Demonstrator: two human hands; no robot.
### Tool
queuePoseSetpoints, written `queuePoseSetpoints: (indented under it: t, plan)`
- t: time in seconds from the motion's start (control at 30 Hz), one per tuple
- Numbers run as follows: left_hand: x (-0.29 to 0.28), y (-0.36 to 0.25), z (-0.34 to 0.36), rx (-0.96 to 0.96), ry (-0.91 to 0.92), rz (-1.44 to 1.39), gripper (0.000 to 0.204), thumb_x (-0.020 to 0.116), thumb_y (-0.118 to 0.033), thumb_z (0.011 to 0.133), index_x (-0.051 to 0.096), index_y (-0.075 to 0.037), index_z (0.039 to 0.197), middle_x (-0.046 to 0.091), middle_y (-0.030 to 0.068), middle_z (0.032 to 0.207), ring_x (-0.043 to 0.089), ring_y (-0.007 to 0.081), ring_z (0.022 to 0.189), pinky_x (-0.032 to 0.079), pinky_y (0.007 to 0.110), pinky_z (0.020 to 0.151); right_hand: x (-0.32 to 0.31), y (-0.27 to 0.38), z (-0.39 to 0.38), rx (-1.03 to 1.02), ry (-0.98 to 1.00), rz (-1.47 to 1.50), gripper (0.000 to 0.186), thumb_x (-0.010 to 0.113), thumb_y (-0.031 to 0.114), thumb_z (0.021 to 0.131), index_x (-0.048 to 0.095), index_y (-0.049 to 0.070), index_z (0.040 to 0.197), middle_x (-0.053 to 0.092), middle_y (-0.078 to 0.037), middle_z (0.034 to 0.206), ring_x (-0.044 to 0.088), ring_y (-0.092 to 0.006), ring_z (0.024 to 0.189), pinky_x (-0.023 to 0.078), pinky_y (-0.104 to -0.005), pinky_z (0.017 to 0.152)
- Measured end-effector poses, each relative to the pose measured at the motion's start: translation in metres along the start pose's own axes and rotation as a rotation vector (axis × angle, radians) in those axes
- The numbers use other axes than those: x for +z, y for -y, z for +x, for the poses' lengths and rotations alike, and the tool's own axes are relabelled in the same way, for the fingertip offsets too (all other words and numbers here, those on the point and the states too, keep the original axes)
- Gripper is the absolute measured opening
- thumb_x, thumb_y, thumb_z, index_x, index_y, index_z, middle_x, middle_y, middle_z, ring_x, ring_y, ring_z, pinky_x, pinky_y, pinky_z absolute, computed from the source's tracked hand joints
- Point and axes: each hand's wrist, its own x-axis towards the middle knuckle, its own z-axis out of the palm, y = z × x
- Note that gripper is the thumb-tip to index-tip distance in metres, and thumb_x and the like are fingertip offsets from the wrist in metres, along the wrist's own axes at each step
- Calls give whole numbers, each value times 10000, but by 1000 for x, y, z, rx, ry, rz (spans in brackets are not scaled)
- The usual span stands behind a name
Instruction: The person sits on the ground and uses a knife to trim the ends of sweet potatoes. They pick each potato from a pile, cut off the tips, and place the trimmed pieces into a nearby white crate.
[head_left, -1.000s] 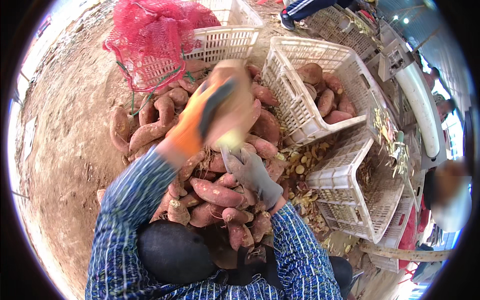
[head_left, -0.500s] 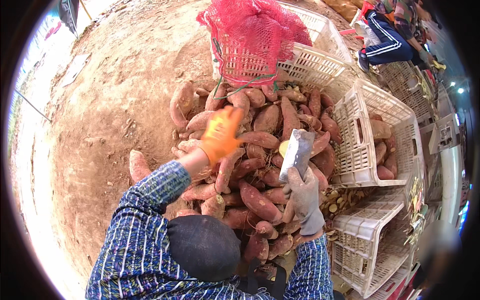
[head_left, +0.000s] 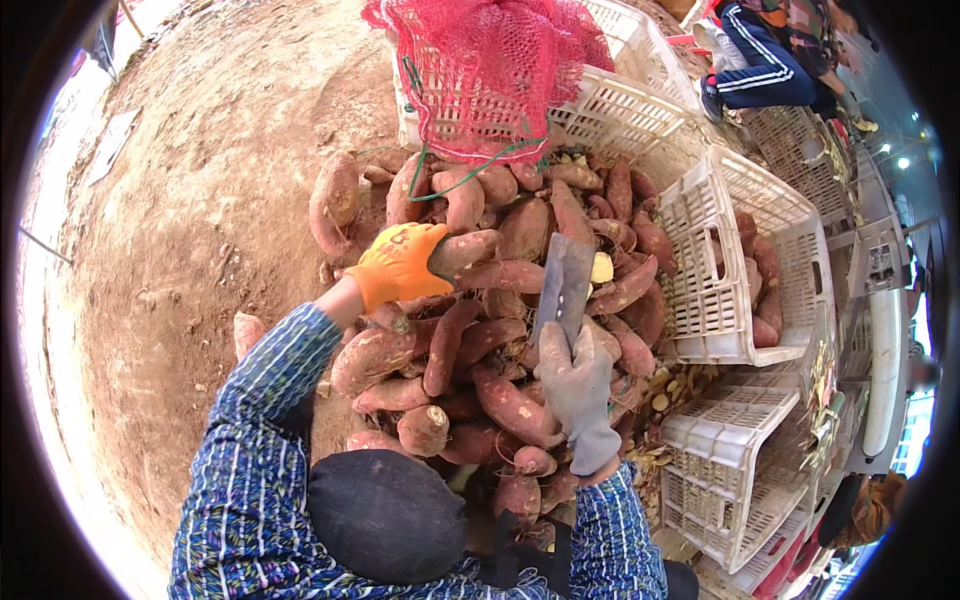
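Note:
My left hand [head_left: 398,268], in an orange glove with dark palm and fingertips, is closed around the end of a reddish sweet potato [head_left: 470,250] at the top of the pile. In a grey glove, my right hand [head_left: 578,392] grips a broad-bladed knife [head_left: 566,282], its handle hidden in the fist and its blade pointing away from me. Just right of the blade shows a pale yellow cut face of a sweet potato [head_left: 601,267]. Beneath both hands spreads a heap of sweet potatoes [head_left: 505,400], some with soil on their skins.
A red mesh bag [head_left: 490,70] drapes over a white crate [head_left: 625,110] behind the heap. To the right, another crate [head_left: 690,260] holds sweet potatoes, with stacked crates [head_left: 710,440] nearer me. Cut-off ends [head_left: 675,390] lie between. Another person [head_left: 765,70] is at far right.
My left hand has closed on a sweet potato, where it was a blur of motion before. My right hand and the knife have shifted slightly left, the blade now more upright.

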Motion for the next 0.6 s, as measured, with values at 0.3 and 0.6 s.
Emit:
queuePoseSetpoints:
  t: [0.3, 0.6]
  plan:
    - [-15, -80, -15, 293, -6, -39, 570, 796, -353, 665, 597, -45, 1101, 651, 157, 996, 621, 336, 990, 480, 435, 863, -4, -5, 31, -77, 254, -771, 311, 538, 274, 973, 591, 24, 1151, 664, -263, 931, 651, -422, 849, 540, -460, 755]
    - [73, -49, 29, -13, -346, -1975, 244, 502, -216, 1017, 602, -86, 1197, 659, 78, 1171, 601, 252, 1134, 456, 431, 1025, -16, 20, 6, 340, 33, 622, 292, 514, 301, 1016, 575, 30, 1103, 613, -16, 868, 519, -62, 582, 443, -217, 503]
